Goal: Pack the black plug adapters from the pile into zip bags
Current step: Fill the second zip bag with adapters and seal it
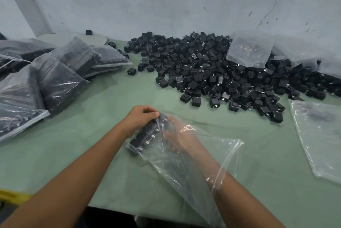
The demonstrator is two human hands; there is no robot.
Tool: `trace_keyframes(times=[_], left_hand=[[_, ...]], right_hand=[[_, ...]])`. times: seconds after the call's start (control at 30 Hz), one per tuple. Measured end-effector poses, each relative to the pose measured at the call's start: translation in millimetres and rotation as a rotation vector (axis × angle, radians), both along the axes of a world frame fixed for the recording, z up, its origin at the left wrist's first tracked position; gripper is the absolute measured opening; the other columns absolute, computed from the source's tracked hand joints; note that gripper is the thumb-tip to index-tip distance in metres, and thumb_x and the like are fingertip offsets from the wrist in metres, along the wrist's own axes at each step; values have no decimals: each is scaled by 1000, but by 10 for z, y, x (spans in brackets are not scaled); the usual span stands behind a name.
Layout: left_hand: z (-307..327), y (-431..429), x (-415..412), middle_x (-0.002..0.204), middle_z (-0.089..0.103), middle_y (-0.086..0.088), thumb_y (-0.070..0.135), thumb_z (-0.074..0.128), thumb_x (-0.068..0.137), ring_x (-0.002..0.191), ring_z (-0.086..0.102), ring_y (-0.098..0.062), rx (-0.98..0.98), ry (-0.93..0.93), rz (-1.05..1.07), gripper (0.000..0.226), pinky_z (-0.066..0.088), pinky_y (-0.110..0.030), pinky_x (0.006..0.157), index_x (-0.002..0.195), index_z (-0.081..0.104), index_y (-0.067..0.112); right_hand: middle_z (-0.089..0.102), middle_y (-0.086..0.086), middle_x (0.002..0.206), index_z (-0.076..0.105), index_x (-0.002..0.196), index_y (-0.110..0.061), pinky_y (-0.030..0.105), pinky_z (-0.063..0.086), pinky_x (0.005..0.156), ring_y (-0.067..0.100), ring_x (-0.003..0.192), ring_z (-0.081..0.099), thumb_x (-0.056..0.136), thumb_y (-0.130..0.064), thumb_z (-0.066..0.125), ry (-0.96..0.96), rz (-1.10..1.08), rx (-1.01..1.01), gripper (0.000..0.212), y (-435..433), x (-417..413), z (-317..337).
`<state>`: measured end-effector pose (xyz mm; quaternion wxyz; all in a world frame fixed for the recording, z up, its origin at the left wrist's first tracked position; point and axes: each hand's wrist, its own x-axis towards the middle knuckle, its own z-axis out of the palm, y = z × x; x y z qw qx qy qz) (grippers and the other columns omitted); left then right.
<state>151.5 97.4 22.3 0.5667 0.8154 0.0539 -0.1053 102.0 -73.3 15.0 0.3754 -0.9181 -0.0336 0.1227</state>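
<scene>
On the near surface (114,102), our right hand (177,135) is deep inside the bag (193,163), seemingly seating a row of adapters (147,133); our left hand (142,118) pinches its far end. Next we likely withdraw, then reach the pile (212,72) far right.

Right hand (180,133) veiled inside the clear zip bag (193,163), its grip unreadable; filled bags (22,87) cropped at left edge.

Black adapters (212,72) lie on a pale green table (114,98), beside clear bags (184,155), under a grey-white wall (166,2).
</scene>
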Motion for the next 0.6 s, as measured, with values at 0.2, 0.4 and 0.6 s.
trace_keyframes(times=[0.2,0.4,0.6], left_hand=[[-18,4,6,81,69,-5,18,55,100,69,59,-16,-10,25,61,21,49,-28,68,96,74,10],[-151,-257,-105,81,67,10,46,56,97,70,61,-6,300,-171,126,23,44,-27,63,90,63,26],[-193,-256,-88,98,63,-3,39,43,102,92,60,-23,526,-335,-84,23,51,-40,86,111,63,31]], right_hand=[[42,-5,110,31,153,-28,15,29,63,13,95,44,99,-35,55,-23,4,7,60,26,0,-48],[41,-4,107,35,152,-26,24,36,71,12,96,39,100,-32,53,-58,13,-74,56,36,-11,-15],[39,-4,108,37,149,-23,24,33,68,13,94,39,99,-32,51,-9,14,-133,52,58,-32,68]])
